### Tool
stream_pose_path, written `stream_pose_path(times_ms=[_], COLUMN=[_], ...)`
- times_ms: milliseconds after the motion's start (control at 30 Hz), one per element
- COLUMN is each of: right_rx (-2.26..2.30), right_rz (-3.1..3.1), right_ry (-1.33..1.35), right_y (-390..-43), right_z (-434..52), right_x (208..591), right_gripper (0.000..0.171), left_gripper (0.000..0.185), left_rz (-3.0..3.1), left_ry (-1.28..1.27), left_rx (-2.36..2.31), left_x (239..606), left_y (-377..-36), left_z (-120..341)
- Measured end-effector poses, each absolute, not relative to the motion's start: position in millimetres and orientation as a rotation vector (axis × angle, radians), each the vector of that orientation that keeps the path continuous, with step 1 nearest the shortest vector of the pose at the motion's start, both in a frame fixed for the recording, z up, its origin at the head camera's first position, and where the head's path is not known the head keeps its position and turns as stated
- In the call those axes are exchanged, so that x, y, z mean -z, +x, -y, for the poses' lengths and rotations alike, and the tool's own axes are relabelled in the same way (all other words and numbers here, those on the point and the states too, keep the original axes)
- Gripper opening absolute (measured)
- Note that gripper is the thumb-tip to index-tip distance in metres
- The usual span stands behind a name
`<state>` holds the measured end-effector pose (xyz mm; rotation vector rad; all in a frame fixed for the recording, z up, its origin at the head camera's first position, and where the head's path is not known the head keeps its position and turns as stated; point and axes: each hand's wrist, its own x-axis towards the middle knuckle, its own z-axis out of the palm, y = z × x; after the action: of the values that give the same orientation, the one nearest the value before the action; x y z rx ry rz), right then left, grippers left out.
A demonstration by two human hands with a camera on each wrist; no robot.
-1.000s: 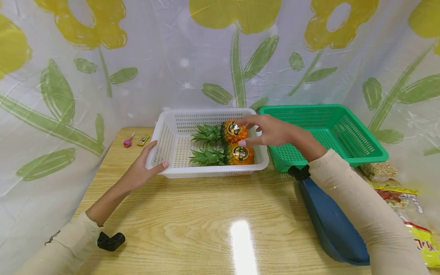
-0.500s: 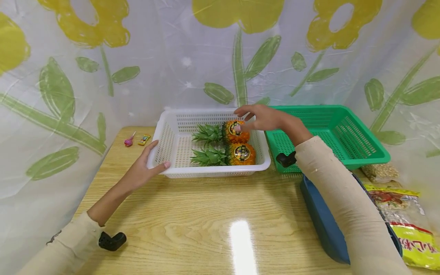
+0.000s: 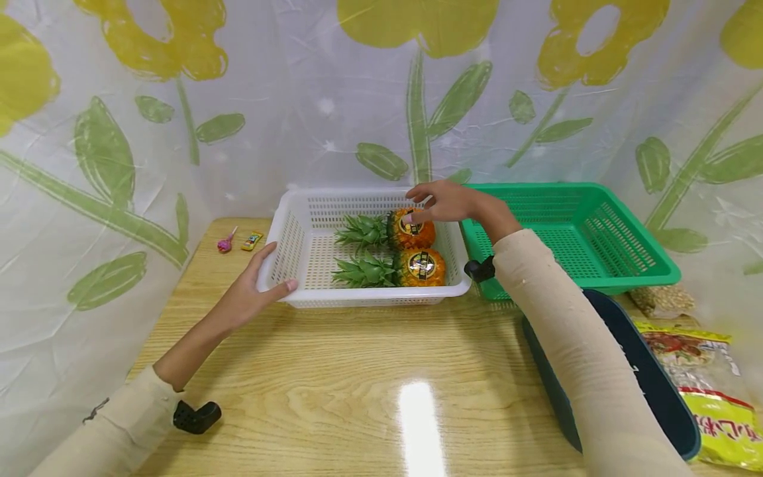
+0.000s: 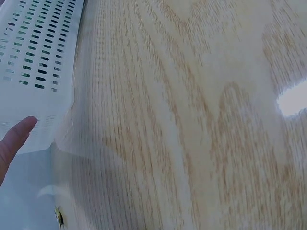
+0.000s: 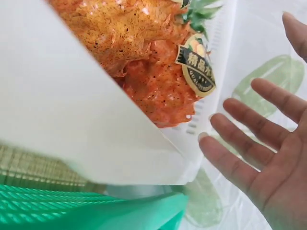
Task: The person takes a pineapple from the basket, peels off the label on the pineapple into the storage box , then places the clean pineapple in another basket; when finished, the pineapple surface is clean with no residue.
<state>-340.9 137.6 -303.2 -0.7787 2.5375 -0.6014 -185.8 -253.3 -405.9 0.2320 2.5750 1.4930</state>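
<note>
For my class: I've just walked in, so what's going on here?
A person's left grip rests on the near left corner of a white basket. The right grip, fingers apart, hovers above the far pineapple inside, holding nothing. The near pineapple lies alongside; a green basket stands to the right.

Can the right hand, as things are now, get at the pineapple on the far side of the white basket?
Probably yes. The right hand is close to the far pineapple, its fingers spread and holding nothing, and the white basket is open on top, so nothing visible blocks the way.
</note>
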Motion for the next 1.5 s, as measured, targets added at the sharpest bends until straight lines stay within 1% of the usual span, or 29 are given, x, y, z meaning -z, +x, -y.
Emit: stream_pose_path(times_ms=[367,667,967,1367,1500], right_rx=[0.542,0.519,0.450,0.379,0.348], right_rz=[-2.516,-2.428,-2.382,-2.369,-2.371], right_ry=[-0.665,-0.606,-0.609,-0.586,-0.577], right_y=[-351,-354,-353,-353,-356], right_z=[-132,-123,-118,-114,-113], right_x=[311,313,313,317,318], right_gripper=[0.079,0.080,0.077,0.085,0.084], left_gripper=[0.097,0.096,0.096,0.097,0.096], left_rz=[-2.575,-2.567,-2.556,-2.558,-2.552], left_ry=[0.225,0.222,0.221,0.231,0.238], left_rx=[-1.495,-1.510,-1.522,-1.517,-1.529], left_x=[404,405,406,405,406], left_y=[-183,-182,-180,-178,-179], left_z=[253,254,254,253,253])
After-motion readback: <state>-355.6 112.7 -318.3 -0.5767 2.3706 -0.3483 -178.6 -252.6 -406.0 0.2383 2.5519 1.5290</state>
